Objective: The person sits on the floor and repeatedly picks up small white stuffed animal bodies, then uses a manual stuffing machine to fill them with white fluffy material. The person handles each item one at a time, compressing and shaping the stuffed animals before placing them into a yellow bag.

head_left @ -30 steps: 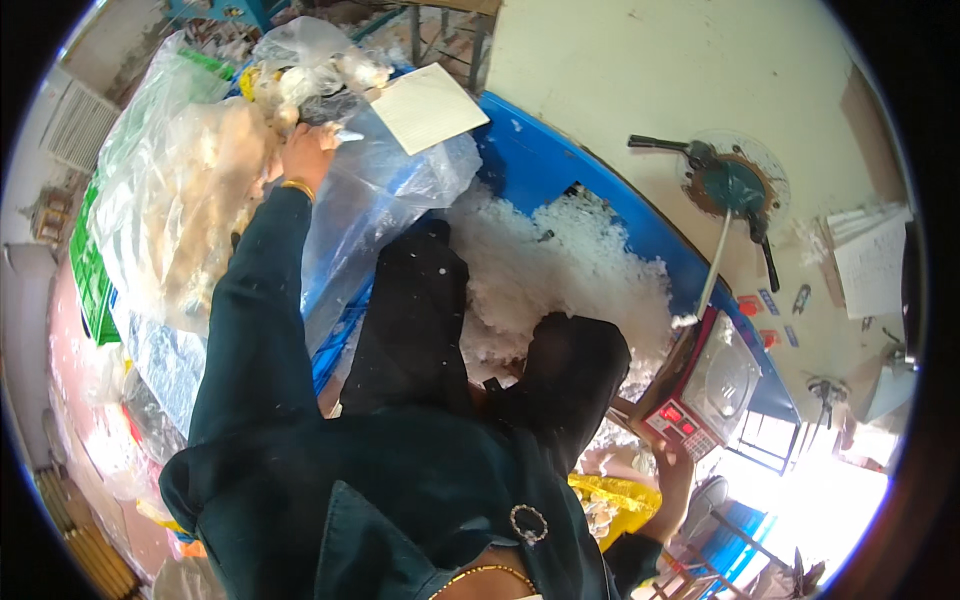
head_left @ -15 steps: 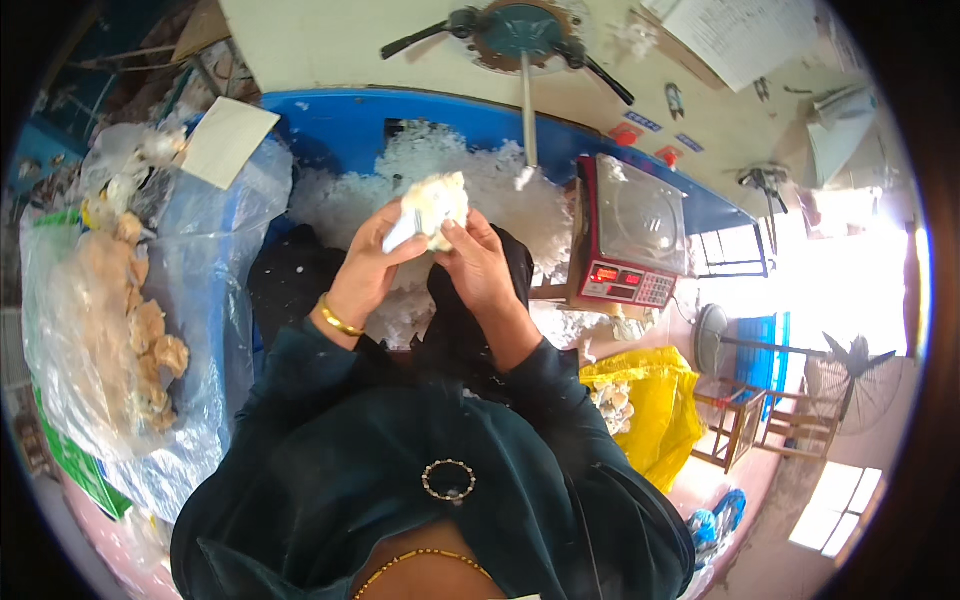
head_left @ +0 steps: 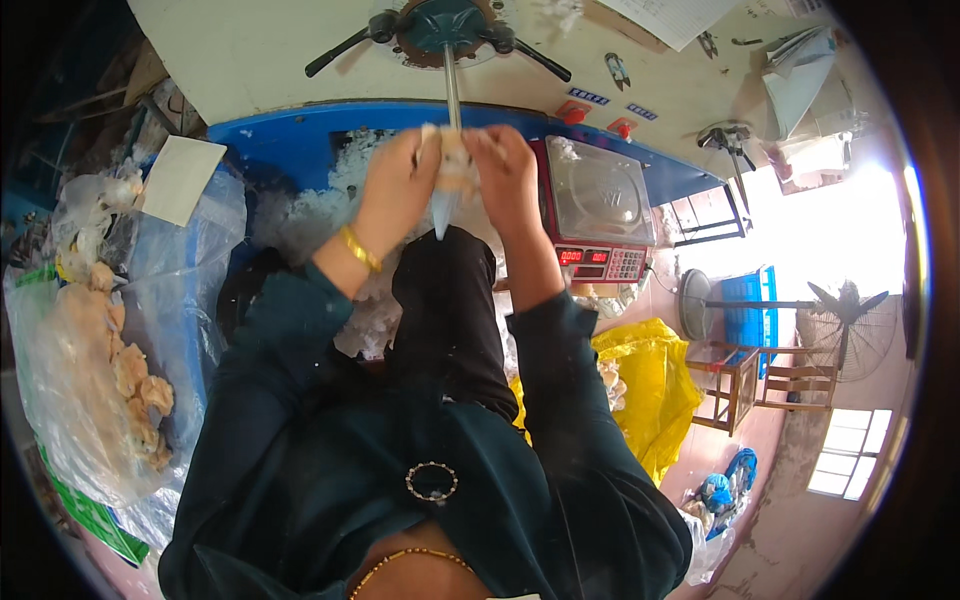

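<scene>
Both hands hold a small cream-and-tan plush toy skin point(head_left: 456, 168) at the end of a thin metal tube point(head_left: 452, 90). My left hand point(head_left: 392, 185) pinches its left side, and my right hand point(head_left: 506, 170) grips the right side with bent fingers. A pale blue pointed part point(head_left: 444, 212) hangs from the skin toward my knee. The tube comes out of a round green machine head point(head_left: 440, 28) in the panel. Its tip is hidden by the skin and my fingers, so I cannot tell how far inside it reaches.
White fluffy stuffing point(head_left: 372, 305) lies below and left of my hands. A red scale point(head_left: 600, 210) stands at the right, beyond a yellow bag point(head_left: 655, 400). On the left, a clear plastic bag point(head_left: 60, 370) holds several tan plush pieces point(head_left: 135, 375). Black handles point(head_left: 338, 52) flank the machine head.
Both hands have moved up and forward with the plush skin, from above my lap to the metal tube's end. The view has shifted, and the blue part now points down.
</scene>
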Demonstrator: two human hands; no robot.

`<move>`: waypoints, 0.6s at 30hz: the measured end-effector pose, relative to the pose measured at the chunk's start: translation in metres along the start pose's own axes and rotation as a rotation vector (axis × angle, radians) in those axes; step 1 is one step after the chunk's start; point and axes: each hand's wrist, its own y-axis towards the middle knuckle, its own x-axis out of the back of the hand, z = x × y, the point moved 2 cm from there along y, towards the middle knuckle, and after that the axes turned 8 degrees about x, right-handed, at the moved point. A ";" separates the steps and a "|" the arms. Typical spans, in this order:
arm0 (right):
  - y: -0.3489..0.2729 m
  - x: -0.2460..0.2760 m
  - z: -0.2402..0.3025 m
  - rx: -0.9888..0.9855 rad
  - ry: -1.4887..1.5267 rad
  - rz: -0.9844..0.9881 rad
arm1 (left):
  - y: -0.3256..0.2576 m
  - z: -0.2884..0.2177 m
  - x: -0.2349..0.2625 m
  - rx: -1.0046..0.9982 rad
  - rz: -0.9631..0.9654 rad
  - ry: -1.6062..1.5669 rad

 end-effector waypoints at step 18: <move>0.022 -0.009 -0.010 0.162 -0.018 -0.089 | -0.008 -0.022 -0.014 -0.080 0.195 -0.006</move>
